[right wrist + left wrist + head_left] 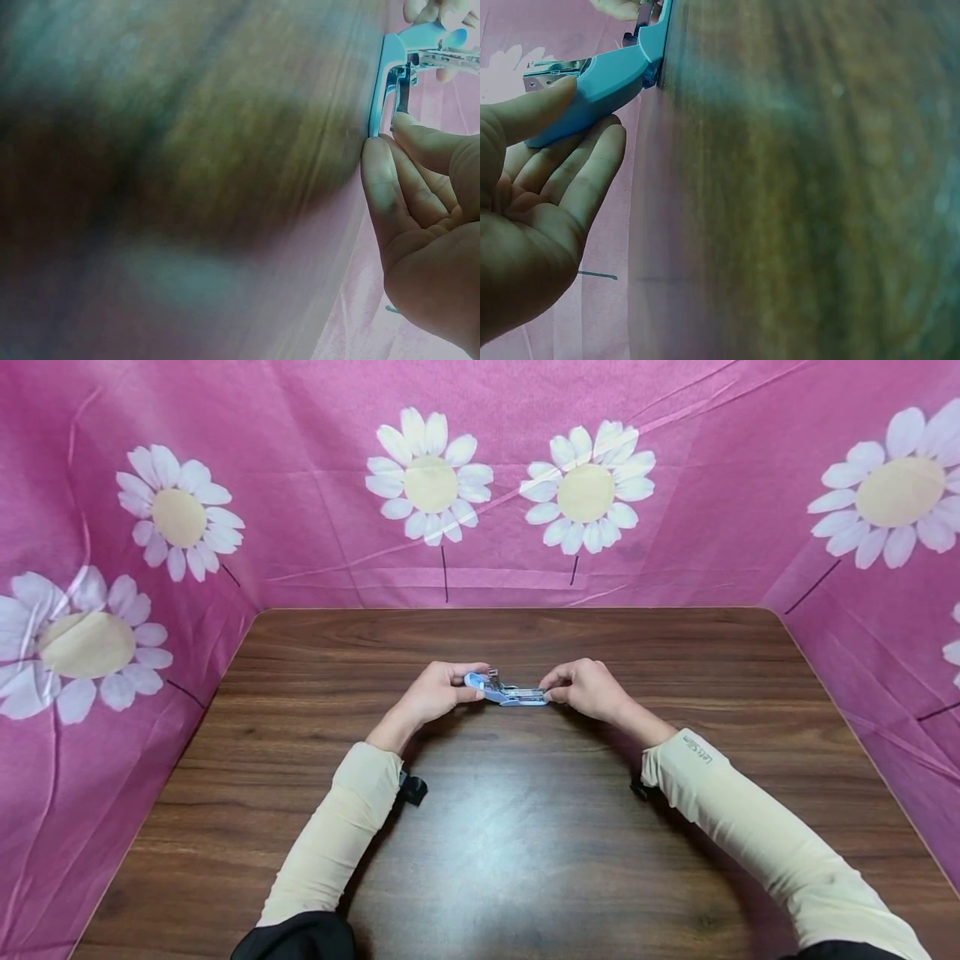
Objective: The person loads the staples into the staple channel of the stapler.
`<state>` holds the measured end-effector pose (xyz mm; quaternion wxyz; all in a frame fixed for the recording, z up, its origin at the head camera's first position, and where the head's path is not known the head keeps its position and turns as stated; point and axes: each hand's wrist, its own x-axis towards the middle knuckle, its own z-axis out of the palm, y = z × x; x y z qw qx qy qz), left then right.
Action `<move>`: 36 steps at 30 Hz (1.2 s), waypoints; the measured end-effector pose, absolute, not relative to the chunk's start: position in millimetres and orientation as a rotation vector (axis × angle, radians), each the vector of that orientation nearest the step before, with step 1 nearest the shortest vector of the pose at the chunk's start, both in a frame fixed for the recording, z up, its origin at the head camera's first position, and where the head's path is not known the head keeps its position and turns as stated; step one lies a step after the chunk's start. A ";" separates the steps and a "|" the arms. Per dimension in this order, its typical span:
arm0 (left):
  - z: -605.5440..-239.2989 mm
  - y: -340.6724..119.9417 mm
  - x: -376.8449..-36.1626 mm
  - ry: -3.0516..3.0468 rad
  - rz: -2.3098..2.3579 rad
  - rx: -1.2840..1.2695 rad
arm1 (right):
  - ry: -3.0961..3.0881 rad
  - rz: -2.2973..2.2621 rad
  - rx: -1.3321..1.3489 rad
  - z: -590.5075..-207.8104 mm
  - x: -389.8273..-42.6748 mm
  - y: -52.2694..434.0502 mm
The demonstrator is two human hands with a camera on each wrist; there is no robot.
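Observation:
A light blue stapler (513, 696) is held between the two hands over the far half of the table, its top swung open and metal parts showing. My left hand (438, 693) grips its rounded left end. In the left wrist view, the thumb (551, 105) lies on the blue body (611, 86) with fingers beneath it. At the opposite end, my right hand (588, 687) pinches the tip. The right wrist view has the thumb (429, 142) against the dark metal strip (403, 94) and a fingertip at the end of the blue base (376, 105).
The brown wood-grain table (495, 843) reaches back to a pink cloth (315, 543) printed with white flowers, which also hangs along both sides. Black straps with a small dark device (412, 789) sit at the wrists.

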<state>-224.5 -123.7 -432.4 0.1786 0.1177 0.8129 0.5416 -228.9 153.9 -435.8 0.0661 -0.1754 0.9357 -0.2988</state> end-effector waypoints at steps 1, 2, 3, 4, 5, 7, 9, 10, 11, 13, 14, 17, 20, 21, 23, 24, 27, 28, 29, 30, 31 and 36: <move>-431.7 -123.2 -224.0 2.306 1.528 0.341 | 2.825 -0.898 -0.534 -436.0 -228.8 153.8; -431.1 -122.7 -223.6 2.312 1.523 0.347 | 2.828 -0.895 -0.537 -435.9 -228.6 153.7; -430.9 -122.3 -223.2 2.313 1.523 0.351 | 2.829 -0.892 -0.540 -435.9 -228.4 153.6; -430.4 -121.7 -222.7 2.309 1.527 0.349 | 2.831 -0.890 -0.539 -435.8 -228.2 153.6; -430.4 -121.3 -222.5 2.306 1.531 0.346 | 2.830 -0.890 -0.538 -435.7 -228.1 153.5; -430.5 -120.0 -222.4 2.296 1.546 0.337 | 2.827 -0.894 -0.531 -435.4 -228.0 153.6; -430.6 -117.8 -222.5 2.291 1.559 0.334 | 2.826 -0.895 -0.528 -435.1 -227.9 154.0; -430.3 -116.4 -222.2 2.295 1.562 0.337 | 2.825 -0.897 -0.528 -435.0 -227.9 154.2; -429.7 -115.1 -221.9 2.305 1.559 0.342 | 2.825 -0.898 -0.530 -435.0 -227.9 154.2; -427.8 -111.4 -221.3 2.328 1.558 0.363 | 2.829 -0.902 -0.536 -434.8 -227.8 153.9; -426.8 -109.3 -221.1 2.336 1.561 0.372 | 2.831 -0.903 -0.538 -434.7 -227.6 153.7; -424.0 -103.3 -220.4 2.358 1.566 0.366 | 2.834 -0.902 -0.542 -434.4 -227.3 152.9; -423.2 -97.6 -221.0 2.370 1.587 0.348 | 2.834 -0.897 -0.534 -434.3 -226.9 152.9; -423.1 -96.0 -221.2 2.370 1.603 0.347 | 2.836 -0.895 -0.531 -434.4 -226.9 153.1; -423.1 -93.5 -221.8 2.372 1.640 0.347 | 2.838 -0.900 -0.526 -434.5 -227.1 153.2; -423.5 -92.5 -222.0 2.373 1.658 0.342 | 2.836 -0.905 -0.524 -434.5 -227.0 153.2; -425.6 -90.3 -222.0 2.402 1.672 0.318 | 2.817 -0.920 -0.514 -435.3 -226.3 152.5; -426.6 -89.9 -221.9 2.426 1.654 0.306 | 2.812 -0.922 -0.510 -435.7 -226.0 152.0; -427.6 -89.6 -221.8 2.448 1.634 0.302 | 2.809 -0.920 -0.510 -436.1 -225.5 151.6; -428.3 -89.3 -221.9 2.470 1.611 0.305 | 2.807 -0.919 -0.510 -436.5 -225.2 151.3; -428.5 -89.1 -222.0 2.489 1.588 0.315 | 2.807 -0.917 -0.509 -436.7 -225.0 151.1; -426.5 -87.9 -223.4 2.529 1.500 0.381 | 2.824 -0.910 -0.519 -435.8 -225.8 152.7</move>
